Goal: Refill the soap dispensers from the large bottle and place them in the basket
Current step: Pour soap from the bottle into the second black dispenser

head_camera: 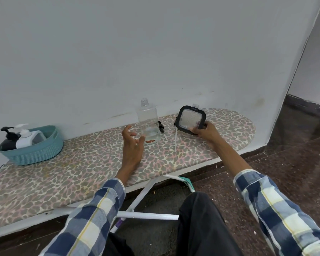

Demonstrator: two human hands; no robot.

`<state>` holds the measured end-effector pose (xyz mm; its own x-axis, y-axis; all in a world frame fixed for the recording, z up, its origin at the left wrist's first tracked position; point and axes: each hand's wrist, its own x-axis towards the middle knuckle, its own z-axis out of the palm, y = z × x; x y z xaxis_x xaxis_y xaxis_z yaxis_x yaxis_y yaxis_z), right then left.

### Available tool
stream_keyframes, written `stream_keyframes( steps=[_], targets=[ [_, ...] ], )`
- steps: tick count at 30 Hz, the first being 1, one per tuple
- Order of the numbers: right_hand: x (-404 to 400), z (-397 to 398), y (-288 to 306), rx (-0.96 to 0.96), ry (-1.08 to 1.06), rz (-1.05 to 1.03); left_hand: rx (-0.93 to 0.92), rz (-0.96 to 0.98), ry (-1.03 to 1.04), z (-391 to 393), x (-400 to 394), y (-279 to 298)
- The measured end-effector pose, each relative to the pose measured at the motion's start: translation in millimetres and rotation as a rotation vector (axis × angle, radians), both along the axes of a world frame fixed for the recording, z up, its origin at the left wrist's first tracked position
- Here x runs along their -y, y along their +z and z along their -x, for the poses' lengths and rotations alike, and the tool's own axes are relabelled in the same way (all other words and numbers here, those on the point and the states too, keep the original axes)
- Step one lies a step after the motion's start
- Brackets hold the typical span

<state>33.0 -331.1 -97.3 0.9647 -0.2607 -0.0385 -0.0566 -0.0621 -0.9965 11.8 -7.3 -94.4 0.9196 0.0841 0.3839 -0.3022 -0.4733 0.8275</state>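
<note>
Leopard-print bench (63, 174), far-left teal ribbed basket (42, 150) holding three pump dispensers (24, 139), clear uncapped square bottle (148, 122) nearly empty, left hand (132, 145) loose beside it, right hand (206, 133) gripping black-rimmed square container (191, 120).

Ironing board (81, 174) along wall. Basket (35, 150) on its left end, three dispensers (24, 139) inside. Uncapped bottle (148, 124) upright mid-board; pump heads (161, 128) lying just right of it; container (191, 119) held above board, further right.

A plain pale wall (118, 52) fills twelve o'clock. A low ironing board (54, 178) with a spotted cover runs from eight to two o'clock. Dark polished stone floor (294, 145) lies at three.
</note>
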Motion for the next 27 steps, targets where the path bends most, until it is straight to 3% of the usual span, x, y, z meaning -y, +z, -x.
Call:
stream_keyframes(
  steps=[7,11,15,21,27],
  targets=[
    [-46.3,20.8,22.8,0.121,0.361,0.168,-0.022,-0.038,-0.123,13.9,-23.7,2.1],
    [-94.5,26.2,31.4,0.163,0.444,0.259,-0.036,-0.115,-0.196,23.8,-35.6,6.3],
    [-149.3,26.7,30.5,0.224,0.506,0.368,-0.006,-0.092,-0.128,31.4,-49.9,11.4],
    [-196.3,25.4,29.8,0.336,0.432,0.547,-0.036,-0.039,-0.008,34.5,-93.9,16.9],
    [-193.6,27.5,19.5,0.491,0.021,0.524,-0.064,0.039,0.097,28.0,-130.4,10.4]
  ],
)
